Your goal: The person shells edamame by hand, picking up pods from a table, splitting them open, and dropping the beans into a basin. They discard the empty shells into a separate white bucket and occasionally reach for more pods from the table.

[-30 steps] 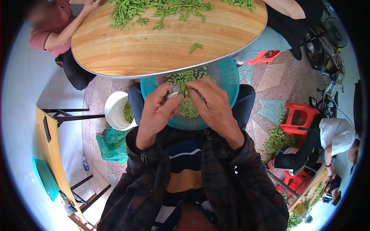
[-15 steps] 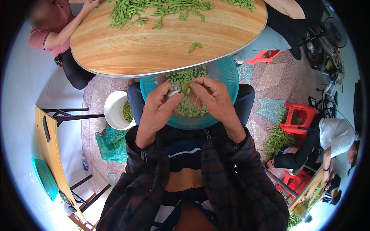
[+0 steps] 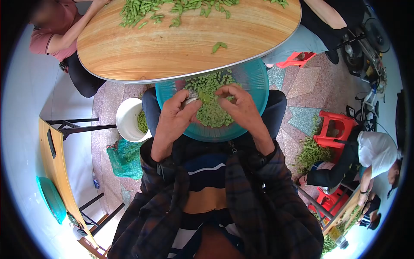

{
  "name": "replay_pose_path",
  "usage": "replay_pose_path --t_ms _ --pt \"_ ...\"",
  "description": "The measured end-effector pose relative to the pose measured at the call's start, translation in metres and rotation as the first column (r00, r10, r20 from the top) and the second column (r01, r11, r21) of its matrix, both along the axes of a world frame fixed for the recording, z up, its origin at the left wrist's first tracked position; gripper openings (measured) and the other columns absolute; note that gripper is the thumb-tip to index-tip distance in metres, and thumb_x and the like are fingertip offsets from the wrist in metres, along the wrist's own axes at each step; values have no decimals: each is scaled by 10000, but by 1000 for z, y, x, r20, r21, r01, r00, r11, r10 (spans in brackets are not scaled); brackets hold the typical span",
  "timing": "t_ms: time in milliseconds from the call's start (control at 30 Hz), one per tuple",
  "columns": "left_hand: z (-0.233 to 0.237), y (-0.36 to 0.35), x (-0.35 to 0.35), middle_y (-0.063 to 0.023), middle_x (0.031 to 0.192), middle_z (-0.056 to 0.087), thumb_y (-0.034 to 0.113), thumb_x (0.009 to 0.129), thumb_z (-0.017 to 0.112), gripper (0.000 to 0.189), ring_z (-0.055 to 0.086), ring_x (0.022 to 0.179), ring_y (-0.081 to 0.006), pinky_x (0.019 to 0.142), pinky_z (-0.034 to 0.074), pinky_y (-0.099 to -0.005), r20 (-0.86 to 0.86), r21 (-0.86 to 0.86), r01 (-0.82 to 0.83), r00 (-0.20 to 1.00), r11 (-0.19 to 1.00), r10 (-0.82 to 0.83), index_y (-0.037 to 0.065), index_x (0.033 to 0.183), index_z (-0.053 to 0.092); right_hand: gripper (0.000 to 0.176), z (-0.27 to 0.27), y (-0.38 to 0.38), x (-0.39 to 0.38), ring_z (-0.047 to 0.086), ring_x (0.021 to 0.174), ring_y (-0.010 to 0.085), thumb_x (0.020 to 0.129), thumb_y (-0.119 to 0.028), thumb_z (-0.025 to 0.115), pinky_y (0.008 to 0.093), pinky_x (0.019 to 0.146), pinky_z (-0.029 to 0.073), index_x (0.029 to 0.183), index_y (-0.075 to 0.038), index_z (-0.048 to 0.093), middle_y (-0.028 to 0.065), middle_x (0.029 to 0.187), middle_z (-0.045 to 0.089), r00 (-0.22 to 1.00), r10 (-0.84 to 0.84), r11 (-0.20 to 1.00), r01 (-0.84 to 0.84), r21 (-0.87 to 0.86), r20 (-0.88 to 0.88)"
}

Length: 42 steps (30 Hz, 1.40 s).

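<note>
My left hand is closed in a pinch over a teal basin, with grey-white wrapping on a fingertip. A green bean pod shows at its fingertips, partly hidden. Right of it, my right hand has its thumb and forefinger apart, with nothing visible between them. Below both hands, many shelled green beans lie in the teal basin, which rests between my knees.
In front, a wooden table overhangs the basin and bears a heap of pods and one stray pod. At left stand a white bucket and a green mesh sack. Red stools and other people surround the area.
My right hand has drawn away to the right from the left hand, its thumb and forefinger parting. The left hand stays pinched, shifted slightly left.
</note>
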<state>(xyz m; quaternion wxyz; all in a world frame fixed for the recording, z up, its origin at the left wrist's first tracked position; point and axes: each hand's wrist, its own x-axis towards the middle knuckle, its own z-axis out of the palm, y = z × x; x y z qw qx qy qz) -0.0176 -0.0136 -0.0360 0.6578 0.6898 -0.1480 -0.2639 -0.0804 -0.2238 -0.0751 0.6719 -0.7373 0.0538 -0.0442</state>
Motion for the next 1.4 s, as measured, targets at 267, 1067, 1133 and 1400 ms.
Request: replay_pose_path --t_ms 267,1067,1133,1400 --pt "0 -5 -3 8 700 552 96 965 665 137 544 605 -56 531 448 -239 -25 54 19 1000 998 -17 0 910 584 216 32 23 -2 673 912 315 939 -29 621 376 741 541 1142 -2 687 155 1035 659 917 12 915 151 -375 399" --pt "7 -5 -11 -110 790 536 30 909 695 162 498 648 -174 567 414 -319 359 144 83 924 986 -130 -19 959 548 258 19 8 -6 639 863 139 1011 -77 591 276 755 508 1238 27 657 82 1068 618 958 229 973 -226 -34 175" --pt "8 -4 -10 -110 793 539 30 910 694 161 500 650 -173 568 417 -319 357 152 88 924 984 -138 -19 960 549 259 15 12 -6 637 886 144 1018 -117 597 285 738 514 1230 22 654 72 1013 611 970 176 981 -188 56 169" --pt "8 -6 -8 -114 784 512 26 905 692 157 500 652 -199 571 409 -337 442 170 103 881 980 -169 -20 966 554 223 16 12 -5 638 796 113 1031 -106 568 247 694 525 1174 21 685 44 1000 621 984 157 937 -177 302 89"
